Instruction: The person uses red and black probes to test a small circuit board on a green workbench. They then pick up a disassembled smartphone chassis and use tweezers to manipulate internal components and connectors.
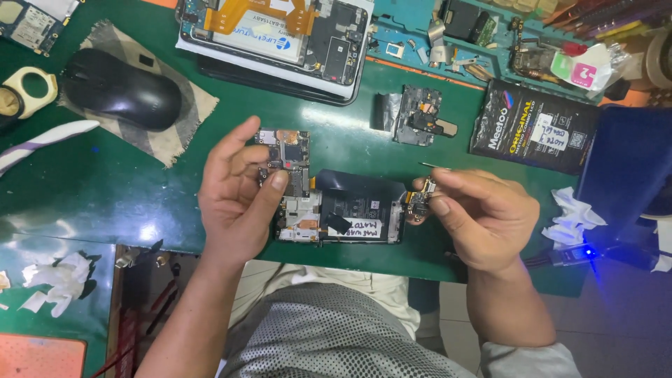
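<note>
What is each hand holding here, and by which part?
The left hand pinches a circuit board by its lower left edge. The right hand grips a small board by its right end, over the opened phone.

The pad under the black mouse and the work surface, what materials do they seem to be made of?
The pad looks like woven cloth, grey and matt: its edges are frayed. The work surface looks like a smooth green mat, perhaps rubber or vinyl, since it shows soft glare. The mouse seems matt black plastic.
</note>
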